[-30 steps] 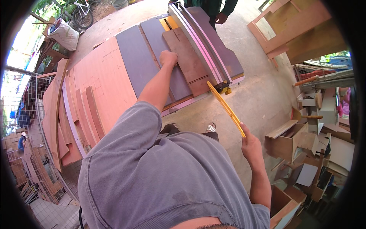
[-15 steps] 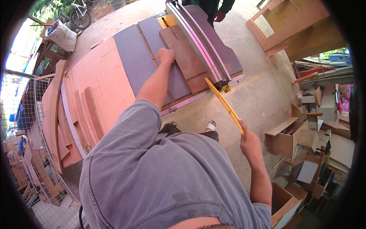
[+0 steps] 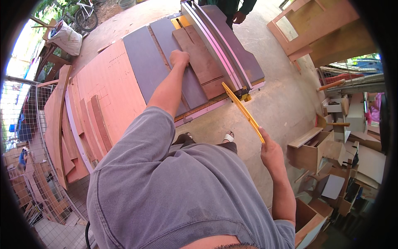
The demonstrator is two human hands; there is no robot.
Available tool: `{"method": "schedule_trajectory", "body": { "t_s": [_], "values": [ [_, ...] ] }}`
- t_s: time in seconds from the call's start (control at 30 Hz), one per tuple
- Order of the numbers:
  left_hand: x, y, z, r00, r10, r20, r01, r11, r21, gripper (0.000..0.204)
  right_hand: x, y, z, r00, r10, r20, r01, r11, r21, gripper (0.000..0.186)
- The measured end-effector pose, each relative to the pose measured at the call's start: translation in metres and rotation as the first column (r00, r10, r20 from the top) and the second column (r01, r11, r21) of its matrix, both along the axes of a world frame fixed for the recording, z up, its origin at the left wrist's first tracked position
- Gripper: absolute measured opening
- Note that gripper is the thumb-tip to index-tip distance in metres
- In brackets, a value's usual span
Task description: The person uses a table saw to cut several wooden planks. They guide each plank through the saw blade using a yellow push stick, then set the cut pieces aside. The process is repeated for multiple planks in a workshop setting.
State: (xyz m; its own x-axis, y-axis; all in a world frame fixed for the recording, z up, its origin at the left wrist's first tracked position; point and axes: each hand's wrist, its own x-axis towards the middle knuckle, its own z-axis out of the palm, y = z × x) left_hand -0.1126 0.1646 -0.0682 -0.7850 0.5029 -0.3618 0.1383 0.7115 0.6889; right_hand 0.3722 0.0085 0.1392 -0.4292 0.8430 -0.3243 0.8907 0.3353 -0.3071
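A brown wooden board (image 3: 201,56) lies flat on the grey top of a table saw (image 3: 137,58), along the left side of the metal fence (image 3: 213,45). Curled into a fist, my left hand (image 3: 179,58) rests against the board's left edge; the undersides of its fingers are hidden. In my right hand (image 3: 270,146) is a long yellow push stick (image 3: 244,112), gripped at its near end. The stick's far tip meets the near end of the board, close to the fence. A dark slot runs along the board's far end. No blade is visible.
To the left, a large plywood sheet (image 3: 112,74) adjoins the saw and carries several wood strips (image 3: 99,124). A person (image 3: 238,16) stands beyond the saw. Wooden cabinet parts (image 3: 311,149) crowd the right side. A wire mesh fence (image 3: 45,157) stands at far left.
The board has shifted slightly away from me along the fence. My left hand and the push stick have moved a little forward with it.
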Motion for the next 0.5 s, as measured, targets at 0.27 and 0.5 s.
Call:
{"method": "schedule_trajectory", "body": {
  "t_s": [0.27,0.5],
  "values": [
    [-0.005,0.004,0.000,1.000,0.024,0.011,-0.024,1.000,0.019,0.022,-0.007,0.004,0.001,1.000,0.007,-0.005,-0.007,1.000,0.014,0.063],
    [-0.010,0.006,0.006,1.000,-0.008,0.023,0.007,1.000,0.014,0.021,-0.013,0.008,0.000,1.000,-0.003,0.026,0.003,1.000,0.001,0.062]
  ]
}}
